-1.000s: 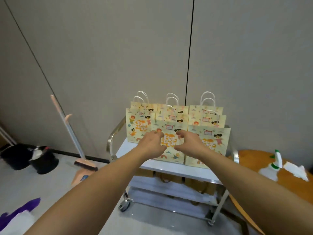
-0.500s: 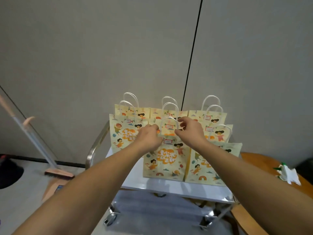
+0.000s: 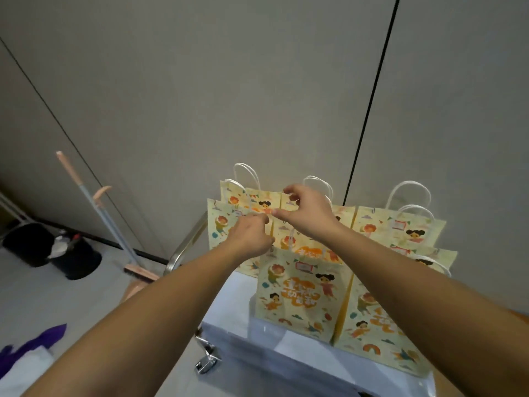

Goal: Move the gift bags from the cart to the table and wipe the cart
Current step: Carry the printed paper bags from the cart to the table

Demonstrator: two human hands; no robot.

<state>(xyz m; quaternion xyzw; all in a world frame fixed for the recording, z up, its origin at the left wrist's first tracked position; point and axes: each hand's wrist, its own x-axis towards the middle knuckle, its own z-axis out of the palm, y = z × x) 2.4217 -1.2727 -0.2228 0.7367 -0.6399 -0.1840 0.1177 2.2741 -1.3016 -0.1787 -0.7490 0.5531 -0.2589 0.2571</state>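
Several yellow cartoon-print gift bags with white loop handles stand in rows on the white cart top (image 3: 237, 310). The front middle gift bag (image 3: 300, 293) is nearest me. My left hand (image 3: 252, 236) is curled over the left second-row bag (image 3: 220, 224) and pinches its white handle. My right hand (image 3: 309, 213) hovers over the middle bags, its thumb and curled fingers closing on a handle loop, with the thumb tip touching my left fingers. Both forearms hide parts of the bags.
The cart's metal push handle (image 3: 186, 247) curves up on its left side. A pink broom (image 3: 114, 224) leans on the grey wall, with two black bins (image 3: 57, 253) on the floor beyond it. A purple cloth (image 3: 37, 339) lies at lower left.
Both hands have moved from the front middle bag up and back over the rear rows. The camera has come closer, and the round table has left the view.
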